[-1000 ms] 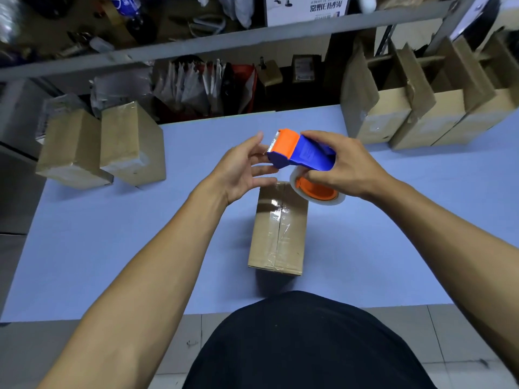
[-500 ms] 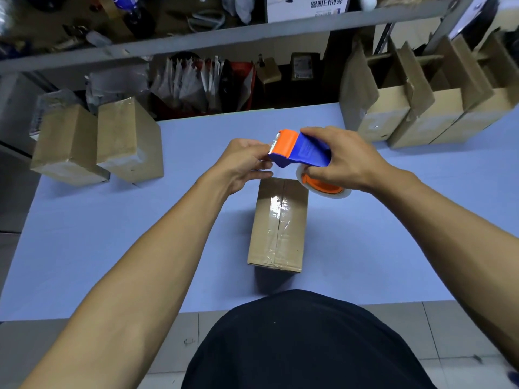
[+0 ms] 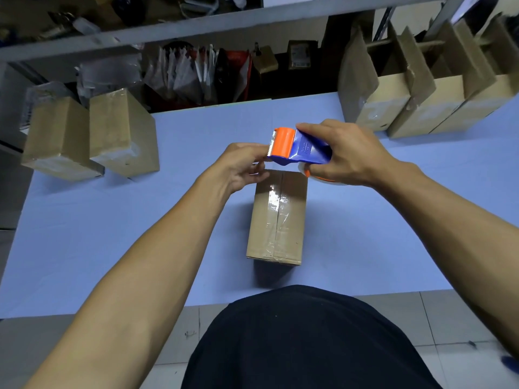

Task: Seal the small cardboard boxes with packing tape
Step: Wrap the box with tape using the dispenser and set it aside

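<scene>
Right hand (image 3: 348,155) is gripping the tape dispenser (image 3: 299,147) while left hand (image 3: 241,167) is pinching at its serrated end, both hovering just past the far end of the taped box (image 3: 276,217), whose long axis is running away from the person. Beyond that I'm counting two sealed boxes (image 3: 92,133) sitting far left and three open boxes (image 3: 429,102) waiting far right.

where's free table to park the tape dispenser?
Bare blue table right of the center box, below the open boxes. Also bare left of it, below the two sealed boxes. Crowded: back corners and above the center box, where both hands meet at the dispenser.
</scene>
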`<state>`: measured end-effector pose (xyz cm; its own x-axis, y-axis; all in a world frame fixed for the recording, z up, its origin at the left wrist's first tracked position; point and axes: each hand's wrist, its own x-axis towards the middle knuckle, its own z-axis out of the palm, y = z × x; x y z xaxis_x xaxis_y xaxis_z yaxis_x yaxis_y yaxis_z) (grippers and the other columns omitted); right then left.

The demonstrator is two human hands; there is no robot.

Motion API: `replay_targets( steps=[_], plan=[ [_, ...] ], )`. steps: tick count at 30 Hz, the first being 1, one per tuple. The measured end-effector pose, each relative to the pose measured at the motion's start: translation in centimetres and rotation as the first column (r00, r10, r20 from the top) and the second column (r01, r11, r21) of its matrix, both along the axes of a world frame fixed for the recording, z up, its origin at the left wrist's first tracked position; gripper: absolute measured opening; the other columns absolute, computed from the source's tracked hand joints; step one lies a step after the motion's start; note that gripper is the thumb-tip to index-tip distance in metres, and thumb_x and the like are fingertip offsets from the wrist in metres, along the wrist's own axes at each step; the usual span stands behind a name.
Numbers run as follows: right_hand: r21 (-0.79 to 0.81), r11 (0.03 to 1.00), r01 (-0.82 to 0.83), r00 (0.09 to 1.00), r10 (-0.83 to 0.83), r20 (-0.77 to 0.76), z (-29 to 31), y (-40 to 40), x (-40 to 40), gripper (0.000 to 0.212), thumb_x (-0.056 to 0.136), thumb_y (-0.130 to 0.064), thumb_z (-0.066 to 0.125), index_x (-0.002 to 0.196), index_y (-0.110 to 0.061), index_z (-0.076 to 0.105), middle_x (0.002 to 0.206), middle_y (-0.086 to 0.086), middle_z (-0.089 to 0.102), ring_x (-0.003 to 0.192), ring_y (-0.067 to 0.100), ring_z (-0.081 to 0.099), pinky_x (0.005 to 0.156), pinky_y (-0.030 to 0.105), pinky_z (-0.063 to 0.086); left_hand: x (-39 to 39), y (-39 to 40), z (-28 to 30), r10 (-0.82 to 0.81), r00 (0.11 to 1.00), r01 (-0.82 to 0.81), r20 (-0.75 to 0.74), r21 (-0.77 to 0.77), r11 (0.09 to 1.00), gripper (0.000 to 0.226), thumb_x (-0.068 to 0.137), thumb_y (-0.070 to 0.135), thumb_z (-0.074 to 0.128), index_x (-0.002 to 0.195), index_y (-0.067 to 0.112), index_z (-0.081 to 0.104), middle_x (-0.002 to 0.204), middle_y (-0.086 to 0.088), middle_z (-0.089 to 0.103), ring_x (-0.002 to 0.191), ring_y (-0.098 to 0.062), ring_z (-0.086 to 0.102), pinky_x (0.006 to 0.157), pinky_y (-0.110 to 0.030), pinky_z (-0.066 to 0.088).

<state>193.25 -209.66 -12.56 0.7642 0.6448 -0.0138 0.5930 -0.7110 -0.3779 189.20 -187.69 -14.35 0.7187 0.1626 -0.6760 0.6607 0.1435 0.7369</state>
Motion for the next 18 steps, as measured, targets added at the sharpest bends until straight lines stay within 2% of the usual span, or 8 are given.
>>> replay_targets(
  steps=[2,4,7,11,14,18],
  plan=[
    [-0.006,1.0,-0.009,1.0,0.009,0.014,-0.1,0.0,-0.1,0.077,0.081,-0.052,0.068,0.148,-0.029,0.038,0.124,0.001,0.06,0.109,0.025,0.058,0.078,0.043,0.055,0.0,0.0,-0.1,0.0,1.0,0.001,-0.03,0.041,0.999,0.002,0.088,0.014,0.072,0.09,0.013,0.071,0.079,-0.004,0.067,0.061,-0.011,0.053,0.063,-0.026,0.058],
    [-0.025,1.0,-0.014,0.999,0.015,0.038,-0.2,0.2,-0.2,0.074,0.082,-0.048,0.069,0.147,-0.03,0.039,0.123,0.002,0.06,0.108,0.027,0.058,0.075,0.039,0.052,0.0,-0.4,-0.3,-0.06,0.998,0.059,0.0,0.182,0.981,0.004,0.092,0.016,0.067,0.089,0.015,0.07,0.083,-0.004,0.067,0.063,-0.012,0.053,0.058,-0.024,0.055],
    [-0.034,0.999,-0.009,1.0,0.009,0.025,-0.5,-0.1,-0.6,0.075,0.084,-0.049,0.069,0.149,-0.03,0.037,0.118,0.002,0.059,0.101,0.027,0.057,0.07,0.031,0.041,-0.2,-0.6,-1.0,-0.11,0.992,0.082,0.069,0.318,0.944,0.012,0.095,0.011,0.061,0.087,0.017,0.069,0.085,-0.004,0.065,0.062,-0.013,0.05,0.052,-0.023,0.049],
    [-0.053,0.997,0.054,0.998,-0.055,-0.021,-1.5,-2.9,-1.3,0.078,0.08,-0.045,0.072,0.149,-0.032,0.039,0.109,0.003,0.06,0.097,0.031,0.058,0.072,0.035,0.046,-1.6,1.8,-2.4,-0.02,0.996,-0.006,0.082,0.307,0.952,0.015,0.094,0.013,0.062,0.081,0.019,0.065,0.08,-0.002,0.061,0.054,-0.014,0.041,0.047,-0.021,0.042],
    [-0.111,0.991,0.071,0.997,-0.072,-0.009,-1.9,-4.1,-1.4,0.076,0.079,-0.044,0.072,0.148,-0.034,0.04,0.11,0.002,0.061,0.098,0.031,0.058,0.072,0.035,0.045,-2.3,2.2,-3.7,-0.012,0.998,-0.01,0.069,0.314,0.949,0.016,0.094,0.013,0.061,0.08,0.02,0.064,0.081,-0.001,0.063,0.051,-0.015,0.039,0.049,-0.022,0.042],
    [-0.112,0.989,0.092,0.996,-0.094,-0.011,-2.6,-4.2,-1.3,0.075,0.08,-0.046,0.07,0.147,-0.036,0.039,0.11,0.001,0.061,0.099,0.03,0.058,0.072,0.036,0.046,-2.0,1.6,-4.3,-0.024,0.997,0.001,0.07,0.316,0.949,0.013,0.095,0.015,0.06,0.083,0.02,0.064,0.082,-0.001,0.063,0.054,-0.016,0.039,0.049,-0.023,0.041]
  ],
)
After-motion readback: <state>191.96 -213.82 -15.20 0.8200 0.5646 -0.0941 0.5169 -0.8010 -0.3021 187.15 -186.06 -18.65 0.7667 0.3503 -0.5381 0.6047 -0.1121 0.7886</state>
